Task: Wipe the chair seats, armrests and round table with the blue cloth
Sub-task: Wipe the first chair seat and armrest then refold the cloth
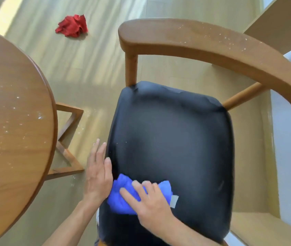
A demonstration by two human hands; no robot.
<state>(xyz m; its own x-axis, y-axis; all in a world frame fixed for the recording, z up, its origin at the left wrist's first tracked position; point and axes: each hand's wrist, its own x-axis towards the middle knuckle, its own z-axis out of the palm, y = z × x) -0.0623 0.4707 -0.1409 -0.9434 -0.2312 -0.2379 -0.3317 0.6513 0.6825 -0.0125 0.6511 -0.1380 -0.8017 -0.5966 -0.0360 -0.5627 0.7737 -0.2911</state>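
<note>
One blue cloth [123, 194], bunched, lay at the near left corner of the black chair seat [173, 144], pressed flat under the right hand [150, 199], whose fingers were spread over it and slightly bent; the left hand [97, 173], fingers straight and together, was held against the seat's left edge, apparently as a stop for crumbs. Done well, the stroke called for even downward pressure and overlapping passes that swept loose grit toward that waiting palm. White specks showed on the curved armrest [203, 43] and round table [15, 121], both judged unwiped; one red cloth [71, 25] lay on the floor beyond.
</note>
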